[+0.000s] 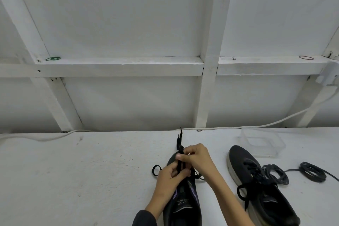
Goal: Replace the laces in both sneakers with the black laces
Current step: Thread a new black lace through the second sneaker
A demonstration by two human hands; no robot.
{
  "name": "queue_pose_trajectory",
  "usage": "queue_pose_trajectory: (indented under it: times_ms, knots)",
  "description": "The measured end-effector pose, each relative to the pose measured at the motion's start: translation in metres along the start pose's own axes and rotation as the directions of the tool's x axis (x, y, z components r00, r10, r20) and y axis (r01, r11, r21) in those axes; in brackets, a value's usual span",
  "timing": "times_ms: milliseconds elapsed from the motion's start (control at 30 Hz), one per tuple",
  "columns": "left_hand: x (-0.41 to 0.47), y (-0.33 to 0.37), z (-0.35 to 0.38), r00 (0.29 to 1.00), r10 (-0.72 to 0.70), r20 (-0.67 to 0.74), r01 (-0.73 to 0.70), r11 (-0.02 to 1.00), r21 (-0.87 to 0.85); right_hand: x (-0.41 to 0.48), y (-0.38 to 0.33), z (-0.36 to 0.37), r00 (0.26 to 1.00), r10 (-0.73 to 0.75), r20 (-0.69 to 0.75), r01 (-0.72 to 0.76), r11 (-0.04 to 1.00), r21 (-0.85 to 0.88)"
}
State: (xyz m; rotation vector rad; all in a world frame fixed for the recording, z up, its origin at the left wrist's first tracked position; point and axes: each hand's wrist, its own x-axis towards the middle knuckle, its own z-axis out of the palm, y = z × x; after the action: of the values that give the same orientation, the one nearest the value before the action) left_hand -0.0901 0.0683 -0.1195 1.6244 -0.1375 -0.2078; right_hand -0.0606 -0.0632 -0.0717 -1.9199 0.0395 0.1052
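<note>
Left hand (169,173) and right hand (197,156), fingers curled, both pinched the black lace (178,143) over the sneaker (183,211); tongue label (182,202) text was illegible.

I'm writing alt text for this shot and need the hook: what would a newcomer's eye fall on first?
First, the hands at bottom centre: left hand and right hand both pinch a black lace that stands up over the toe of a black sneaker with purple trim. Next, a second black sneaker lies to the right on the white table, coiled dark laces beside it, a clear plastic container behind.
</note>
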Motion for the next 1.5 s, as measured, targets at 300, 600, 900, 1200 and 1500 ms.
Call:
queue_pose_trajectory:
  times_ms: [300,600,900,1200,1500]
  knots:
    - [-0.001,0.005,0.000,0.999,0.023,-0.030,-0.022,0.999,0.043,0.009,-0.041,-0.012,0.993,-0.083,-0.085,0.103,0.958,0.269]
    - [-0.004,0.004,0.000,0.999,0.020,-0.036,-0.019,1.000,0.017,0.039,-0.121,-0.046,0.959,-0.191,-0.211,0.269,0.853,0.447]
    - [-0.002,0.002,-0.001,1.000,0.003,-0.018,-0.004,0.998,-0.067,0.068,-0.071,-0.047,0.999,-0.030,-0.039,0.033,0.995,0.097]
    - [0.001,0.003,0.001,1.000,-0.006,-0.029,0.007,1.000,0.029,0.006,-0.012,-0.025,0.939,0.157,0.305,-0.089,0.970,-0.227]
    - [-0.003,0.008,0.003,0.998,0.038,-0.055,-0.030,0.990,0.138,-0.002,-0.021,-0.008,0.999,0.031,0.028,-0.036,0.985,0.168]
